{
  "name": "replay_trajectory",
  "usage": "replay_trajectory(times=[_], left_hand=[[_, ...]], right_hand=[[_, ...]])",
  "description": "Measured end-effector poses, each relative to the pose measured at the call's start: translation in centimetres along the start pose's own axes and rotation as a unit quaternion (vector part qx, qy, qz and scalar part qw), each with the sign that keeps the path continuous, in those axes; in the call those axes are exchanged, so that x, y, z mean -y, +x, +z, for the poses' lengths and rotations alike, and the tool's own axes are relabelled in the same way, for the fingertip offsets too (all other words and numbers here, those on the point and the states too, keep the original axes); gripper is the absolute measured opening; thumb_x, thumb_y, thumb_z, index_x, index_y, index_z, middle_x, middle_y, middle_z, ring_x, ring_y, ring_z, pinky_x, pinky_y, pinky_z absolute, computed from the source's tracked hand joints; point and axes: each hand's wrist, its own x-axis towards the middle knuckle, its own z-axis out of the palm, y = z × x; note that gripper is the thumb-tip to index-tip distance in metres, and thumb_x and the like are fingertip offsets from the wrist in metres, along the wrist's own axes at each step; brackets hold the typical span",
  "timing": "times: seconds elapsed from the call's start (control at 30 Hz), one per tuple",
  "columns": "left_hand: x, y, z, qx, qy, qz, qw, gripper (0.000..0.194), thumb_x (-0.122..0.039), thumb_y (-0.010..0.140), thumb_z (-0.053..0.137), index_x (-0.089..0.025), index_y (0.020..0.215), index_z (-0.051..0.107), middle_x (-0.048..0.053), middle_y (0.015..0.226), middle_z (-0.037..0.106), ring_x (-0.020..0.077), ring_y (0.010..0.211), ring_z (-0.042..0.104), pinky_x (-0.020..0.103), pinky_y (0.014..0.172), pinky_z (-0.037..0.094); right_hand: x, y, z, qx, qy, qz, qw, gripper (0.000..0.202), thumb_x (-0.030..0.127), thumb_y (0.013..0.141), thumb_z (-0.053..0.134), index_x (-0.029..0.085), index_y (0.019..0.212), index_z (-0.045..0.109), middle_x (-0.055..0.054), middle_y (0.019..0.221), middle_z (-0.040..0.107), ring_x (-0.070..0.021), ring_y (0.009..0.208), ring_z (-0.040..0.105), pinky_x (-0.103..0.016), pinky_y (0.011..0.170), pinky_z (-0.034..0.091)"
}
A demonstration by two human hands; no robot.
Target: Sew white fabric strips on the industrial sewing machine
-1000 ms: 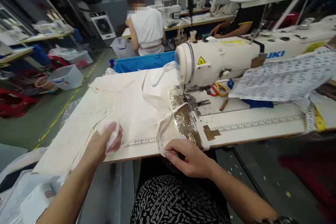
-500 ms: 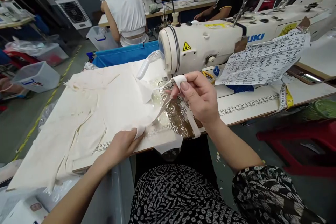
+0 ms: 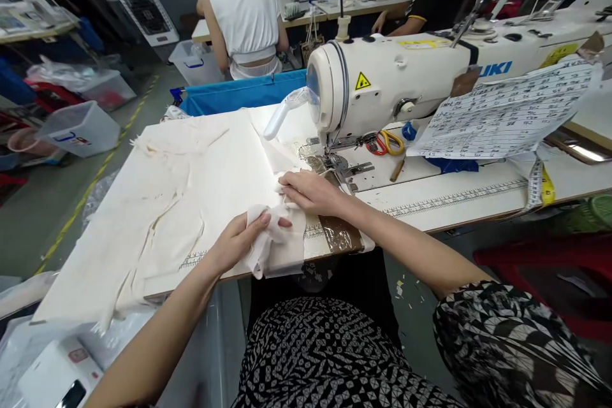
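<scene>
Near the front edge of the sewing table, my left hand grips a piece of thin white fabric, thumb on top, with part of it hanging at the table edge. My right hand is closed on the same fabric a little farther back, its fingertips pointing left. Just beyond my right hand stands the needle area of a white sewing machine. More cream fabric pieces lie spread over the left side of the table.
Scissors with red and yellow handles lie behind the needle plate. A printed sheet leans on the machine, a tape measure hanging below it. A blue fabric bin borders the table's back. A person in white sits beyond.
My right hand has come down and left from in front of the needle, toward my left hand. The fabric, stretched between the hands before, is now bunched. The view has shifted slightly left.
</scene>
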Motion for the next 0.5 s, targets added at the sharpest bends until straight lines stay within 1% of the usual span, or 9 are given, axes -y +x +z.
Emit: replay_trajectory(times=[0.07,0.13,0.2,0.27,0.33,0.37,0.43,0.47,0.5], left_hand=[[0.3,0.2,0.1,-0.007,-0.070,-0.029,0.997,0.051,-0.068,0.083,0.055,-0.018,0.073,0.056,0.000,0.060,0.055,0.0122,0.051,0.047,0.025,0.050,0.039],[0.6,0.4,0.1,-0.027,-0.107,-0.032,0.993,0.050,-0.068,0.081,0.058,-0.019,0.074,0.053,-0.004,0.054,0.047,0.0102,0.046,0.040,0.024,0.046,0.034],[0.8,0.8,0.0,-0.044,-0.074,-0.011,0.996,0.048,-0.066,0.082,0.058,-0.019,0.074,0.052,-0.005,0.055,0.046,0.0101,0.048,0.040,0.023,0.048,0.035],[0.6,1.2,0.2,-0.052,0.006,0.014,0.999,0.047,-0.064,0.085,0.054,-0.019,0.073,0.054,-0.003,0.062,0.053,0.0118,0.057,0.046,0.024,0.055,0.040],[0.2,1.4,0.4,-0.048,0.065,0.030,0.996,0.049,-0.065,0.085,0.051,-0.018,0.071,0.056,0.000,0.069,0.058,0.0142,0.065,0.052,0.026,0.063,0.045],[0.1,1.2,0.4,-0.037,0.076,0.030,0.996,0.050,-0.066,0.085,0.050,-0.018,0.071,0.057,0.000,0.070,0.060,0.0150,0.067,0.053,0.027,0.065,0.046],[0.2,-0.1,-0.2,-0.012,0.068,0.003,0.998,0.052,-0.069,0.082,0.052,-0.019,0.069,0.057,0.000,0.066,0.059,0.0155,0.063,0.054,0.029,0.062,0.048],[0.5,-1.3,-0.9,-0.009,0.054,-0.026,0.998,0.052,-0.070,0.080,0.056,-0.019,0.071,0.059,0.000,0.064,0.059,0.0156,0.060,0.054,0.029,0.059,0.048],[0.8,-2.7,-2.0,-0.027,0.035,-0.061,0.997,0.053,-0.072,0.075,0.061,-0.019,0.070,0.059,0.000,0.063,0.059,0.0164,0.058,0.054,0.030,0.055,0.049]], right_hand=[[-0.9,0.5,0.1,0.019,-0.003,-0.017,1.000,0.015,0.026,0.099,0.038,0.020,0.092,0.049,-0.004,0.079,0.062,-0.0189,0.070,0.053,-0.034,0.076,0.041],[-1.2,1.0,0.0,0.008,-0.007,-0.025,1.000,0.014,0.025,0.098,0.039,0.020,0.090,0.049,-0.003,0.077,0.061,-0.0184,0.069,0.052,-0.034,0.078,0.041],[-1.1,1.5,-0.2,-0.013,-0.012,-0.022,1.000,0.014,0.024,0.099,0.037,0.020,0.093,0.049,-0.004,0.079,0.062,-0.0188,0.071,0.054,-0.034,0.078,0.041],[-0.7,1.8,0.0,-0.033,-0.015,-0.016,0.999,0.016,0.024,0.101,0.034,0.019,0.097,0.049,-0.005,0.082,0.064,-0.0187,0.072,0.055,-0.032,0.074,0.041],[-0.4,1.8,0.4,-0.036,-0.015,-0.014,0.999,0.018,0.026,0.102,0.035,0.019,0.096,0.050,-0.005,0.081,0.064,-0.0177,0.070,0.055,-0.030,0.068,0.041],[-0.4,1.8,0.6,-0.033,-0.016,-0.013,0.999,0.018,0.027,0.102,0.036,0.019,0.094,0.051,-0.004,0.079,0.063,-0.0170,0.068,0.055,-0.029,0.065,0.041],[-0.9,1.4,0.9,-0.029,-0.023,0.004,0.999,0.021,0.027,0.102,0.036,0.019,0.091,0.052,-0.002,0.072,0.061,-0.0159,0.062,0.053,-0.028,0.059,0.040],[-1.3,1.1,0.8,-0.033,-0.030,0.020,0.999,0.023,0.026,0.103,0.035,0.019,0.090,0.053,-0.002,0.069,0.059,-0.0156,0.058,0.051,-0.028,0.056,0.039],[-1.7,0.7,0.7,-0.040,-0.039,0.040,0.998,0.025,0.024,0.103,0.033,0.018,0.091,0.054,-0.002,0.066,0.058,-0.0156,0.056,0.049,-0.028,0.054,0.037]])
